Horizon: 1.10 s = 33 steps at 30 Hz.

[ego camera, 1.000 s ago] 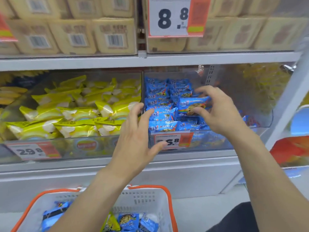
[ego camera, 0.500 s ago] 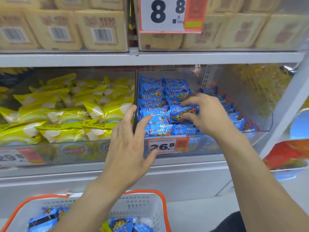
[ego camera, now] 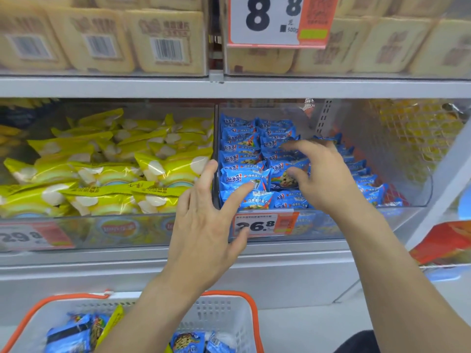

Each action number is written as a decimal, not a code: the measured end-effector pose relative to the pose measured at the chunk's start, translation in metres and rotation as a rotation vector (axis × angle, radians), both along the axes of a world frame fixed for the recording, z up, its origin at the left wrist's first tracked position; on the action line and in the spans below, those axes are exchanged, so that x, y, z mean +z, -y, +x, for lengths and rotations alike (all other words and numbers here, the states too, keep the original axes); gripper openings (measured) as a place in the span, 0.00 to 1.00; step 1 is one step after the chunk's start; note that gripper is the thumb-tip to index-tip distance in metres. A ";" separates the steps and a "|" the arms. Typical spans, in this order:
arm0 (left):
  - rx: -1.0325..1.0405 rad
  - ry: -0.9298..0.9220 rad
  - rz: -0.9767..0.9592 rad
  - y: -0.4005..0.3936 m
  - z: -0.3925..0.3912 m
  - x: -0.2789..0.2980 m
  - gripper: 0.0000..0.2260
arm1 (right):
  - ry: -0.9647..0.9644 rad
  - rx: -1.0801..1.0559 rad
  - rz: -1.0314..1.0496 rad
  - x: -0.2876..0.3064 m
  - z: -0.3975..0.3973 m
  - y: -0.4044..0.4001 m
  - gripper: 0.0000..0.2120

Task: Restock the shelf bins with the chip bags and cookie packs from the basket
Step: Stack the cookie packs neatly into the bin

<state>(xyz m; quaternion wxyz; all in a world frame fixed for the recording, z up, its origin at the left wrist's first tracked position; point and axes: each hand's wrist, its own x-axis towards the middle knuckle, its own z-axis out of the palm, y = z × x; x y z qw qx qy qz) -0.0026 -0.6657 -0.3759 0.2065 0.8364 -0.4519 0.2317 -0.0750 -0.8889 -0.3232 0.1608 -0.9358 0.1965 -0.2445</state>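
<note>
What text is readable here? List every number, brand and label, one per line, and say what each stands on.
"8 8": price tag on the top shelf's bin; the small print beside it is too blurred.
"26.8": price tag on the cookie bin's front.
"29.8": price tag on the chip bin's front, blurred.
Round brand logo low on the chip bags: too blurred to read.
Chinese characters on the blue cookie packs: too small to read reliably.
Barcode labels on the tan packs: unreadable.

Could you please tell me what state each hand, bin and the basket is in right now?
Left hand: open, fingers spread, holding nothing.
Right hand: fingers arched over a blue cookie pack; grip unclear.
Cookie bin: left side stacked, right side partly bare.
Chip bin: piled with yellow bags.
Basket: holds several packs.
</note>
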 end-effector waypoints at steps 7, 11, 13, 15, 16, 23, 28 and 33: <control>-0.020 0.005 -0.011 -0.001 0.002 -0.001 0.32 | -0.091 0.056 0.047 0.000 0.001 0.000 0.14; -0.022 0.022 -0.013 -0.001 0.002 -0.001 0.32 | -0.135 0.141 0.119 0.003 -0.008 0.000 0.16; -0.016 0.032 -0.008 -0.001 0.002 -0.002 0.32 | -0.122 0.113 0.115 0.000 -0.006 0.002 0.17; -0.016 0.029 0.003 -0.002 0.002 -0.002 0.32 | -0.092 0.069 0.086 -0.002 -0.001 0.001 0.16; -0.017 0.020 0.011 -0.002 0.002 -0.002 0.32 | -0.084 0.057 0.074 -0.003 0.000 0.001 0.16; -0.105 -0.074 -0.092 -0.016 -0.006 0.010 0.30 | 0.492 0.110 0.036 0.007 -0.019 -0.019 0.12; -0.087 -0.142 -0.371 -0.075 -0.032 -0.012 0.18 | 0.670 0.328 0.072 -0.008 -0.029 -0.103 0.04; 0.124 -0.399 -0.117 -0.186 -0.031 -0.085 0.16 | 0.233 0.686 0.233 -0.070 -0.019 -0.182 0.06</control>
